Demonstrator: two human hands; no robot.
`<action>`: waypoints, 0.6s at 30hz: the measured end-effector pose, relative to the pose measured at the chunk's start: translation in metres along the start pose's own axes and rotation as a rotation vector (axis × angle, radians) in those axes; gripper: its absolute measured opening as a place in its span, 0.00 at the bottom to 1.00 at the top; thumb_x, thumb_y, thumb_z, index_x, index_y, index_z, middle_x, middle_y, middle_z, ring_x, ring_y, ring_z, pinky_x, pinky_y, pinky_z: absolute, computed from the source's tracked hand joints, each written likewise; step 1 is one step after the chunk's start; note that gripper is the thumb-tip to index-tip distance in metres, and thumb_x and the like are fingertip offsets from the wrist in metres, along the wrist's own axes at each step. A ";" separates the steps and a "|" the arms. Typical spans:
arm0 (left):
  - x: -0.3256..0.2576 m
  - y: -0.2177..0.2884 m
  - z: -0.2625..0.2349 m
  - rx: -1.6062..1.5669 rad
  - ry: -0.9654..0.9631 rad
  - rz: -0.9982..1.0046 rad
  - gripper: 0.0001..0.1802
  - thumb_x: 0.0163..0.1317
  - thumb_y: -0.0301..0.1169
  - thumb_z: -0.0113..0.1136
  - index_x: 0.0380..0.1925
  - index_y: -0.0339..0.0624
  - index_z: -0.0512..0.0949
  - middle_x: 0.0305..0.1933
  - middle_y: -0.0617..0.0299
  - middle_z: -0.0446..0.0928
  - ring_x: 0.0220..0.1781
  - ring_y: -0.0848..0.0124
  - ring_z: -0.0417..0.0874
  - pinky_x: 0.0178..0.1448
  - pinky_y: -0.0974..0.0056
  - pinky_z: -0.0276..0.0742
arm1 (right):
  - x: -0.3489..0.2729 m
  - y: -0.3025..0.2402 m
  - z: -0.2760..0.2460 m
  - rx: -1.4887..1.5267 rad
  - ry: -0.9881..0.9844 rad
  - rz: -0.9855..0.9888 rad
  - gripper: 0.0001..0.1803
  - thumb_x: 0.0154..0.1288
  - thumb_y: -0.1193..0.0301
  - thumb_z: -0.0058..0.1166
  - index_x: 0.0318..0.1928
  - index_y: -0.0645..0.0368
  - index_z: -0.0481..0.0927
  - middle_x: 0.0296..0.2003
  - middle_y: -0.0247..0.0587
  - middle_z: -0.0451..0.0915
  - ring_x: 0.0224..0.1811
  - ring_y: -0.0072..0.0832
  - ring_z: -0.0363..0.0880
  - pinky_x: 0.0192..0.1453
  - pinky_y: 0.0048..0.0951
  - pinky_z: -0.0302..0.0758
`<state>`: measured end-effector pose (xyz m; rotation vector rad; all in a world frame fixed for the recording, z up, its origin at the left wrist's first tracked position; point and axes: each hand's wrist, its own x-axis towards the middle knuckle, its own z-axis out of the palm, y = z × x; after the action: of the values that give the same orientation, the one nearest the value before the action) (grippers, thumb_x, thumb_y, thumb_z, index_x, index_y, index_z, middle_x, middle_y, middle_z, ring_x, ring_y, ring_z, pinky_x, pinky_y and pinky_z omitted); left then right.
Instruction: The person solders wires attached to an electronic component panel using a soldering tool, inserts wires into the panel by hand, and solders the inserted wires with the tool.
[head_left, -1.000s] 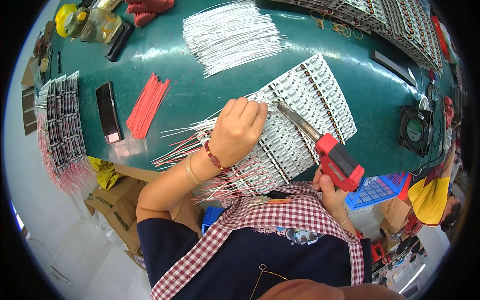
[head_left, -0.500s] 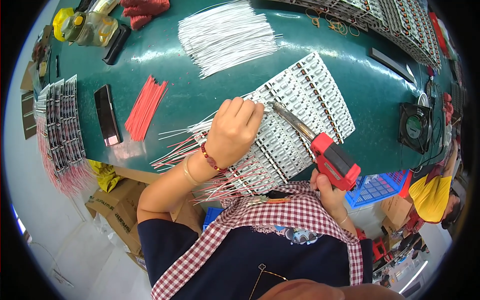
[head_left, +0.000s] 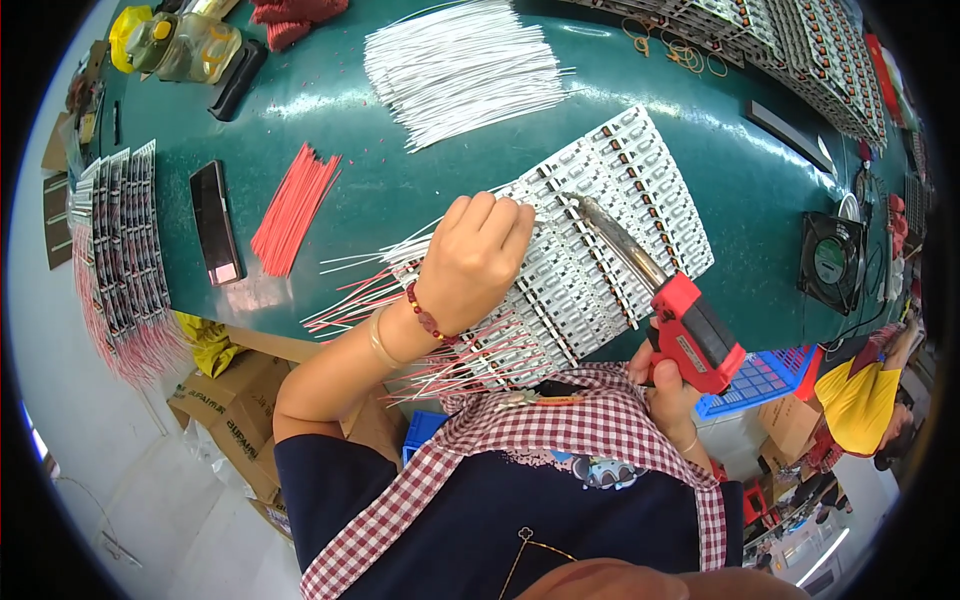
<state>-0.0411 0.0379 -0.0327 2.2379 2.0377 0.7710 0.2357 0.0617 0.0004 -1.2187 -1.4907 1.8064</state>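
My right hand (head_left: 668, 385) is wrapped round the handle of a red and black soldering gun (head_left: 697, 335). Its metal tip lies over a white panel of small circuit boards (head_left: 640, 185), a short way right of my left fingertips. My left hand (head_left: 475, 255) is closed in a pinch above the panel's left part; whatever is between the fingers is hidden. White wires run out behind that hand. Red and white wires (head_left: 470, 365) hang off the panel's near left side, below my left wrist.
White wires (head_left: 465, 75) and red wires (head_left: 295, 210) lie in bundles on the green table (head_left: 400, 185). A phone (head_left: 215, 222) and wired boards (head_left: 125, 240) are at left. Board stacks (head_left: 790, 60) stand far right, with a fan (head_left: 832, 262) nearer. A blue crate (head_left: 755, 382) stands beyond my right hand.
The soldering gun has moved right and slightly nearer to me, its tip drawing away from my left fingertips. My left hand has shifted only slightly right and stays pinched.
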 end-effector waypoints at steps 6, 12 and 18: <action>-0.002 0.001 -0.001 0.037 -0.018 -0.001 0.14 0.47 0.21 0.60 0.37 0.34 0.81 0.29 0.60 0.70 0.30 0.66 0.72 0.33 0.63 0.67 | -0.004 0.003 -0.002 0.084 0.032 0.042 0.37 0.64 0.49 0.57 0.58 0.68 0.68 0.21 0.40 0.73 0.20 0.23 0.69 0.26 0.23 0.66; -0.001 -0.001 0.000 0.036 0.006 0.003 0.15 0.46 0.21 0.60 0.37 0.34 0.81 0.30 0.60 0.72 0.31 0.66 0.73 0.34 0.63 0.68 | -0.003 0.003 0.001 0.072 0.042 0.027 0.37 0.64 0.48 0.58 0.57 0.69 0.69 0.20 0.40 0.73 0.19 0.23 0.69 0.25 0.23 0.66; -0.003 0.002 -0.007 -0.001 0.060 0.081 0.17 0.46 0.23 0.58 0.39 0.32 0.80 0.31 0.60 0.71 0.31 0.66 0.72 0.35 0.64 0.68 | -0.006 0.008 -0.003 0.097 0.049 0.033 0.36 0.64 0.48 0.58 0.57 0.68 0.69 0.21 0.40 0.73 0.19 0.23 0.69 0.24 0.22 0.66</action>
<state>-0.0414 0.0330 -0.0269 2.3382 1.9818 0.8548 0.2423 0.0561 -0.0054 -1.2373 -1.3471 1.8347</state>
